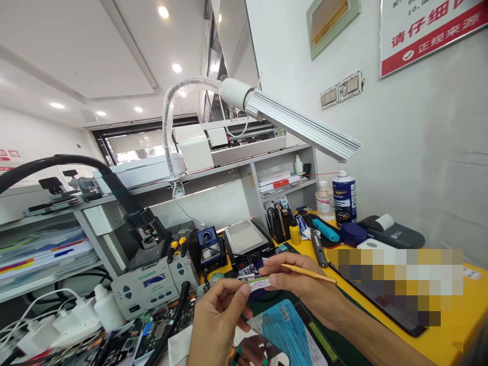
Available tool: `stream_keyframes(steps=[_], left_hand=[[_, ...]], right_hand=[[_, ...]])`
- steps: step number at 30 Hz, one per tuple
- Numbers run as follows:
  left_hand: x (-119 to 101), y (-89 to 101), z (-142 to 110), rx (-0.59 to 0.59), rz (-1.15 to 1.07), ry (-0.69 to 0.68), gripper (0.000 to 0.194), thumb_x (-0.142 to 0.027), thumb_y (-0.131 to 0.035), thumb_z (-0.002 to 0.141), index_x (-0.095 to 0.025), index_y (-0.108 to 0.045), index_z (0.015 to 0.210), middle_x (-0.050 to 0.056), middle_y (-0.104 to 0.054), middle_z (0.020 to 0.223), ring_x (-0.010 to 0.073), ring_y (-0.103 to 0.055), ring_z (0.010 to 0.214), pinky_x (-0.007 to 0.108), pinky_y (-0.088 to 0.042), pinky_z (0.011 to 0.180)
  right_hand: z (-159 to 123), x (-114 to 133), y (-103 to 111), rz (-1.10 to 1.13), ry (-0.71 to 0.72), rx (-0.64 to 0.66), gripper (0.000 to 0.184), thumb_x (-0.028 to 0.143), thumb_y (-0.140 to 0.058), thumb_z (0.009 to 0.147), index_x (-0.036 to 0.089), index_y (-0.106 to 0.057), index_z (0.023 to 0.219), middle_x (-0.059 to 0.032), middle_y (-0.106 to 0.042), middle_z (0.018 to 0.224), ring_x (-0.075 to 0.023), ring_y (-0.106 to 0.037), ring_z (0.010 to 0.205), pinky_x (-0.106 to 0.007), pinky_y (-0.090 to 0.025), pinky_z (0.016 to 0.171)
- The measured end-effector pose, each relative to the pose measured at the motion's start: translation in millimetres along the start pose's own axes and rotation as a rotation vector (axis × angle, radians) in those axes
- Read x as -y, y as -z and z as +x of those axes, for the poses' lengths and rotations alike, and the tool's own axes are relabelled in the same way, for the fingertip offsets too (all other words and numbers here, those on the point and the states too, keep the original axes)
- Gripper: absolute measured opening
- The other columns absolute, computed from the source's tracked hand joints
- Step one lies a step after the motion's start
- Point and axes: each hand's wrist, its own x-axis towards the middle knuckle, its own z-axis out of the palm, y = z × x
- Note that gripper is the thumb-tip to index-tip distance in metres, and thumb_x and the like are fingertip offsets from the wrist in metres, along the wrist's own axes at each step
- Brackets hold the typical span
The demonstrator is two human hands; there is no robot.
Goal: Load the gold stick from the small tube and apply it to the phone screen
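In the head view my left hand (221,310) pinches one end of a small labelled strip (259,282), white and green with tiny print, between thumb and fingertips. My right hand (297,277) is closed around a slim gold pen-like tool (310,273) whose back end points right. Its thumb and fingertips meet the strip's other end; the tool's tip is hard to make out. Below both hands lies a blue and white printed packet (284,325) on a dark green mat (348,315). Small orange-brown parts near my left wrist are partly hidden.
A grey soldering station (148,284) and loose circuit boards (152,330) stand to the left. On the yellow bench (457,315) at right are a black phone-like slab (396,310), a blue spray can (343,198) and a label printer (396,231). A lamp (305,122) hangs overhead.
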Motion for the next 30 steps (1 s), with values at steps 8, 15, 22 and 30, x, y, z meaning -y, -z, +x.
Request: stream_keyframes(steps=[8,15,22,30], left_hand=[[1,0.3,-2,0.021,-0.024,-0.032,0.045,-0.049,-0.081,0.069,-0.014,-0.072,0.095,-0.001,-0.065,0.061,0.012,-0.055,0.047,0.022,-0.048,0.042],[0,2.6,-2,0.041,0.029,-0.034,0.042,-0.051,-0.079,0.072,-0.014,-0.072,0.091,-0.002,-0.062,0.054,0.0118,-0.055,0.045,0.021,-0.048,0.044],[7,4.3,-1,0.072,0.065,-0.066,0.047,-0.054,-0.078,0.072,-0.015,-0.07,0.096,-0.001,-0.061,0.057,0.0149,-0.057,0.053,0.022,-0.048,0.045],[13,4.9,2,0.063,0.066,-0.072,0.047,-0.053,-0.078,0.071,-0.015,-0.069,0.097,0.001,-0.063,0.068,0.0166,-0.059,0.057,0.025,-0.048,0.044]], right_hand=[[-3,3,-1,0.026,-0.002,-0.003,0.03,0.022,-0.086,0.071,0.02,-0.076,0.1,-0.0058,-0.079,0.1,-0.0217,-0.07,0.099,-0.031,-0.055,0.086],[-2,4,-2,0.012,0.003,0.002,0.029,0.022,-0.085,0.072,0.02,-0.076,0.1,-0.006,-0.079,0.1,-0.0228,-0.07,0.099,-0.033,-0.054,0.087],[-1,2,0,-0.011,0.019,-0.009,0.029,0.023,-0.085,0.074,0.02,-0.075,0.1,-0.0058,-0.079,0.1,-0.023,-0.069,0.098,-0.034,-0.052,0.087],[-1,0,1,-0.004,0.019,0.003,0.028,0.023,-0.084,0.075,0.019,-0.075,0.101,-0.0065,-0.078,0.1,-0.0239,-0.069,0.099,-0.037,-0.053,0.089]])
